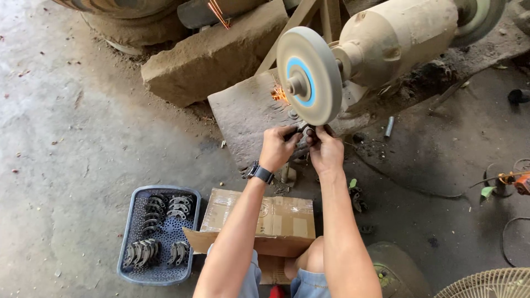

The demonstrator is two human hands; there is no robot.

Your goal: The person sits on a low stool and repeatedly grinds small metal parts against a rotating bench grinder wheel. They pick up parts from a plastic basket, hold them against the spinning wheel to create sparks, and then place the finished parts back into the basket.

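My left hand (277,147) and my right hand (326,150) together grip a small dark metal part (303,131) and press it against the lower rim of a grey grinding wheel (309,74) with a blue centre. Orange sparks (279,94) fly off to the left behind the wheel. The wheel is mounted on a dusty motor housing (395,40). A black watch sits on my left wrist. Most of the part is hidden by my fingers.
A blue perforated plastic basket (128,259) with several curved metal parts lies on the concrete floor at lower left. A taped cardboard box (276,218) rests in front of my knees. Stone blocks (215,55) stand behind the grinder. A fan guard (491,284) shows at lower right.
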